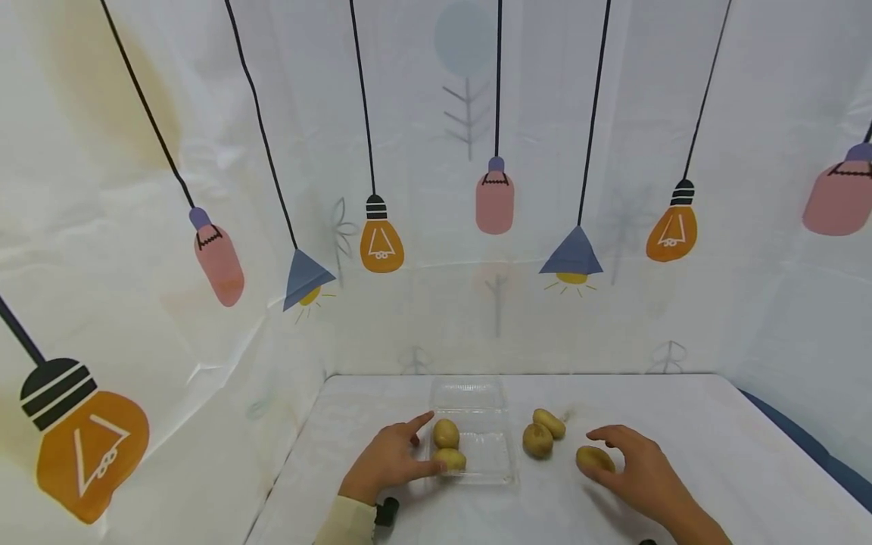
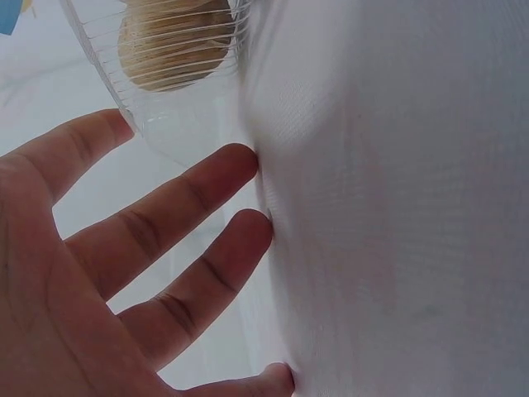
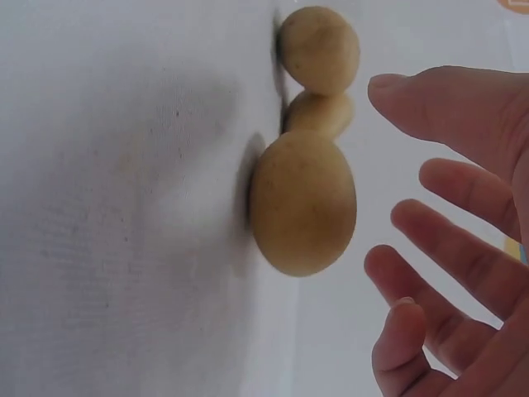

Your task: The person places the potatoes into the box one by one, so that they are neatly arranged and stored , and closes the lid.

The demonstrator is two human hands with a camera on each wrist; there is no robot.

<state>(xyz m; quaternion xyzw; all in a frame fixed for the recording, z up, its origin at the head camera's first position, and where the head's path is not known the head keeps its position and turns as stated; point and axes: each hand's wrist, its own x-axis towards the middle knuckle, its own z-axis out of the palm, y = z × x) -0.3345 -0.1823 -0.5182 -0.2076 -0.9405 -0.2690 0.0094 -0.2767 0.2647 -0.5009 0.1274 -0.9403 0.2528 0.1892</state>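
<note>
Potato (image 1: 591, 456) resting on the white table (image 1: 490, 518), well to the right of a clear plastic box (image 1: 487, 458). Right beside it, the right hand (image 1: 640, 471): thumb and fingers spread and loosely curved, nothing gripped. In the right wrist view, wide room between thumb and fingers, probably to suit the potato's plump sides, and no plain contact; from the head view, thumb contact impossible to tell.

Slightly to the left, two loose neighbours close together: a round potato (image 1: 538, 440) in front, an oblong potato (image 1: 549, 423) behind. Both between box and right hand, so likely within easy reach.

Further left, the box itself, lid (image 1: 466, 393) laid back on the far side, presumably for access from above. Inside, along the left wall, a far potato (image 1: 446, 433) and a near potato (image 1: 450, 459), one behind the other, bare room to their right.

At that left side, the left hand (image 1: 388, 458): fingers spread, thumb by the near corner, forefinger by the far one, no pinch. In the left wrist view, one fingertip against the clear wall, others down at the table. Likely a brace against sliding, given such thin plastic. Thumb on rim or on near potato: cannot tell.

Behind everything, a pale curtain (image 1: 436, 318) printed with hanging lamps (image 1: 494, 204).
</note>
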